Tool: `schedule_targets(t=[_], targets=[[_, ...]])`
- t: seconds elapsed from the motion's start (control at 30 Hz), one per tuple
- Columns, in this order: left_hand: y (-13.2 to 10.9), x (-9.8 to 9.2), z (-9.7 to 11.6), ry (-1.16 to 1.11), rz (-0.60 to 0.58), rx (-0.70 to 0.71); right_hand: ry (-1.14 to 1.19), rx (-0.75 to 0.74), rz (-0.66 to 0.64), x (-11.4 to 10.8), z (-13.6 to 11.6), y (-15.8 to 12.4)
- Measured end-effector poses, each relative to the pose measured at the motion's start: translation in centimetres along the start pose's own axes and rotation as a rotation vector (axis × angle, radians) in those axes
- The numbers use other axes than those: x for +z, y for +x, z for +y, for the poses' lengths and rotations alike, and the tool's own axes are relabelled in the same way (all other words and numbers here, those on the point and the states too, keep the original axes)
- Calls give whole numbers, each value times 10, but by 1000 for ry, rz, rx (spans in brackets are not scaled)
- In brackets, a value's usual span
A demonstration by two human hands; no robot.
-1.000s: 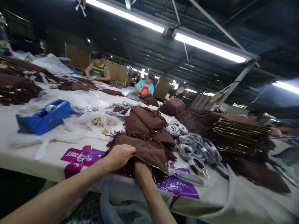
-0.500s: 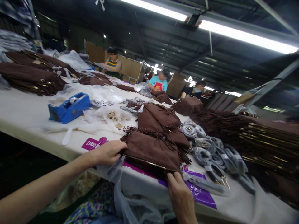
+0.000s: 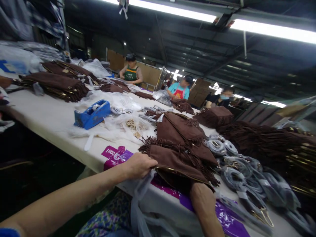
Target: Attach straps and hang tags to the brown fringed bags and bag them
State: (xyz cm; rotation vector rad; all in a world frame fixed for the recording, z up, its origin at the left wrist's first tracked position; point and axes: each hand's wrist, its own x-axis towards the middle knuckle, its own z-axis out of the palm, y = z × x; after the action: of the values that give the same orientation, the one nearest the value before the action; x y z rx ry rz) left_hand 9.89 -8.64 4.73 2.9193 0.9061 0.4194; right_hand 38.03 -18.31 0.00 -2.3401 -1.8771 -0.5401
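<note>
A brown fringed suede bag (image 3: 177, 162) with a gold zip edge lies at the near edge of the white table (image 3: 49, 121), on purple printed plastic bags (image 3: 116, 154). My left hand (image 3: 139, 165) is closed on the bag's left end. My right forearm (image 3: 204, 207) runs up into the bag's open mouth, and the hand itself is hidden inside. A second brown fringed bag (image 3: 180, 128) lies just behind the first.
A blue tape dispenser (image 3: 92, 114) sits left of centre. Clear plastic bags with small gold parts (image 3: 132, 124) lie beside it. Several wrapped grey straps (image 3: 237, 164) lie to the right. Stacks of brown bags (image 3: 59, 84) fill the back left and the far right. Three other people work along the far side.
My right hand has gone from gripping the bag's near edge to deep inside the bag. The view has swung left, shifting the table contents rightward in frame.
</note>
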Motion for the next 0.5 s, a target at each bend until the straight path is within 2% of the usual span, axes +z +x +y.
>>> schedule_targets(t=[0.17,0.27,0.33,0.4,0.47,0.5], targets=[[7,-20,14,-71,6,-101,-71,-99,-61,-16,-5,-10],[5,-30,15,-312,2,-42,-68,-206,18,-20,5,-19],[4,-34,14,-505,-8,18,-29,-209,114,-20,9,-28],[3,-37,14,-630,-18,46,79,-169,229,-22,1,-41],[2,-38,17,-668,-28,53,304,-126,308,-27,-21,-57],[2,-37,19,-666,-29,54,473,-128,301,-31,-38,-64]])
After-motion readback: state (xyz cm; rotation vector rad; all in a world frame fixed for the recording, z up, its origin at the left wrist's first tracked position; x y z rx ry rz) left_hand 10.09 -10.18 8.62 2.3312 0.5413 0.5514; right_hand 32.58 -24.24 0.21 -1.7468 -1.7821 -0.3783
